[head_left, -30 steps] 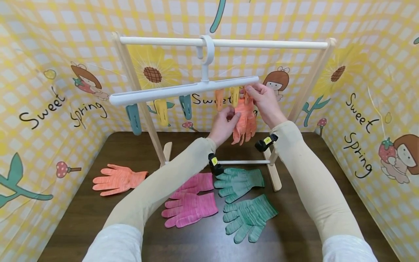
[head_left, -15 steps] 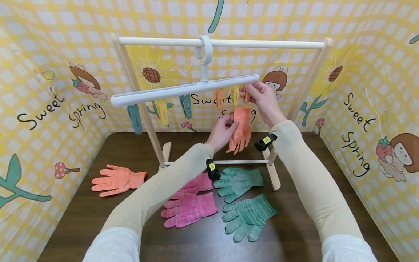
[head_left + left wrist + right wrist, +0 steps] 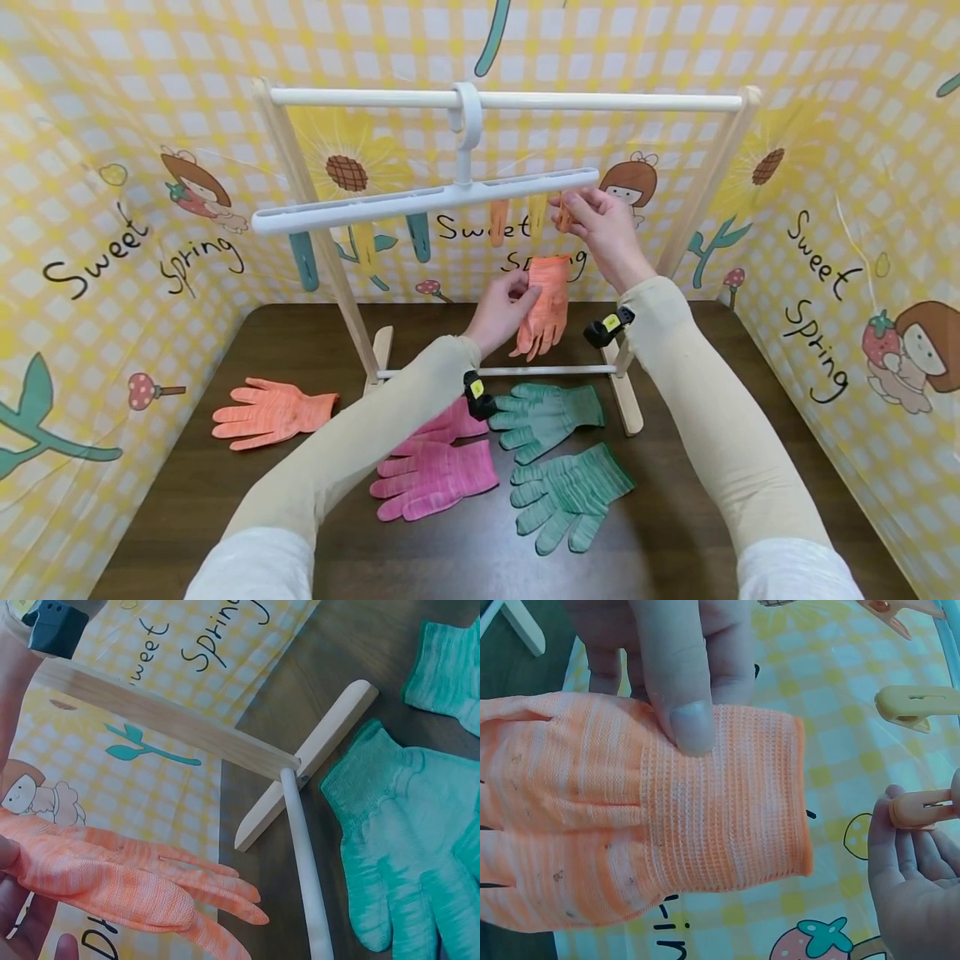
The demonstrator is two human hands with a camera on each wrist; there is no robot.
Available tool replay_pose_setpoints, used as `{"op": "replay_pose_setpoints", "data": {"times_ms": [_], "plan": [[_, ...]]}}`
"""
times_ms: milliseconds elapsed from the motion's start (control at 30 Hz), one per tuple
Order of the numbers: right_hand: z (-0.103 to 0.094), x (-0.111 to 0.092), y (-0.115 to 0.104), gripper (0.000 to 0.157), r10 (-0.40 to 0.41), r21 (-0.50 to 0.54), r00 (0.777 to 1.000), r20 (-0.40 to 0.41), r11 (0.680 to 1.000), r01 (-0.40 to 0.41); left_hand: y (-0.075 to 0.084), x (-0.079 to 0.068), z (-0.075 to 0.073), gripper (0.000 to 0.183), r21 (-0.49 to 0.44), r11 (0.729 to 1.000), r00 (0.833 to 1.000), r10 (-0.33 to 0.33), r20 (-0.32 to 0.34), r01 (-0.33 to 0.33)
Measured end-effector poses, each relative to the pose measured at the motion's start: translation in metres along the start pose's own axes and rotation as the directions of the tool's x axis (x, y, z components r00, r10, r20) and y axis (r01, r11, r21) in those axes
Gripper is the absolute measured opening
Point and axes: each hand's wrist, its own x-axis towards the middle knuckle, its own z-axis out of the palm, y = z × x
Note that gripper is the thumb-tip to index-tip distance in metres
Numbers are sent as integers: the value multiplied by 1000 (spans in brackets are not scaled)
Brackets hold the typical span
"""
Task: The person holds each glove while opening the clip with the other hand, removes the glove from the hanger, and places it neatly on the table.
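Observation:
My left hand [image 3: 498, 310] pinches an orange knit glove [image 3: 550, 293] near its cuff, thumb in front, and the glove's fingers hang down. In the right wrist view the ribbed cuff [image 3: 727, 799] stands apart from the clip. Up at the right end of a pale grey hanger [image 3: 420, 200], my right hand [image 3: 606, 233] holds an orange clip [image 3: 921, 811] between thumb and fingers. A yellow clip [image 3: 537, 217] and another orange clip [image 3: 498, 222] hang beside it. The left wrist view shows the held glove's fingers over the patterned backdrop.
The hanger hooks over a white rod [image 3: 615, 102] on a wooden stand [image 3: 348, 308]. Blue and yellow clips hang at its left. On the dark table lie an orange glove [image 3: 273, 414], pink gloves [image 3: 438, 482] and green gloves [image 3: 573, 497].
The held glove has come down and to the left with my left hand, its cuff leaving the clip. My right hand has stayed at the clip. The hanger has turned slightly.

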Motion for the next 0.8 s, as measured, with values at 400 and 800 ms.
{"op": "replay_pose_setpoints", "data": {"times_ms": [400, 800], "plan": [[-2, -4, 2, 26, -3, 12, 1000, -7, 1000, 3, -7, -9, -7, 16, 37, 999, 999, -13, -35, 14], [-9, -10, 6, 43, 33, -11, 999, 1, 999, -33, -14, -17, -14, 13, 34, 999, 999, -26, -46, 27]]}}
